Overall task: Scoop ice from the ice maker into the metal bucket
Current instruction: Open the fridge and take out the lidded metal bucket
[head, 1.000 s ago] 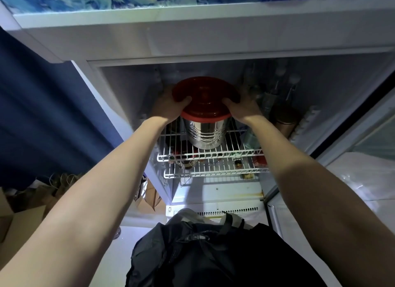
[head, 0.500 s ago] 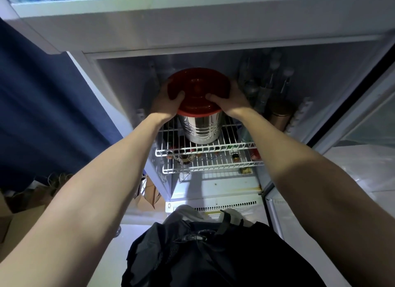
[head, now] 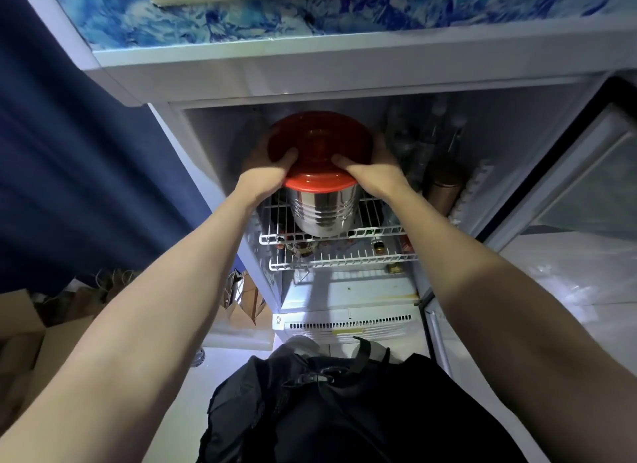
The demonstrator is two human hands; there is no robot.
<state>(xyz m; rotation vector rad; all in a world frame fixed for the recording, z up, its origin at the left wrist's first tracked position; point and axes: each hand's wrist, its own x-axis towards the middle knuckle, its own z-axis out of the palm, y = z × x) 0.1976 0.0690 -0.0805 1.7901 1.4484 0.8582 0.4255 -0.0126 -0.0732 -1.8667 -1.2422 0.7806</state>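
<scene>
Metal bucket (head: 324, 211), centre of the frame, at the upper wire shelf (head: 379, 218) of an open fridge (head: 310, 80), red lid (head: 320, 149) on. Left hand (head: 263, 169) and right hand (head: 375, 171): each grip grasps the lid's rim, thumbs on top. Judged stage: very early; no ice, scoop or ice maker visible, so all scooping remains.
</scene>
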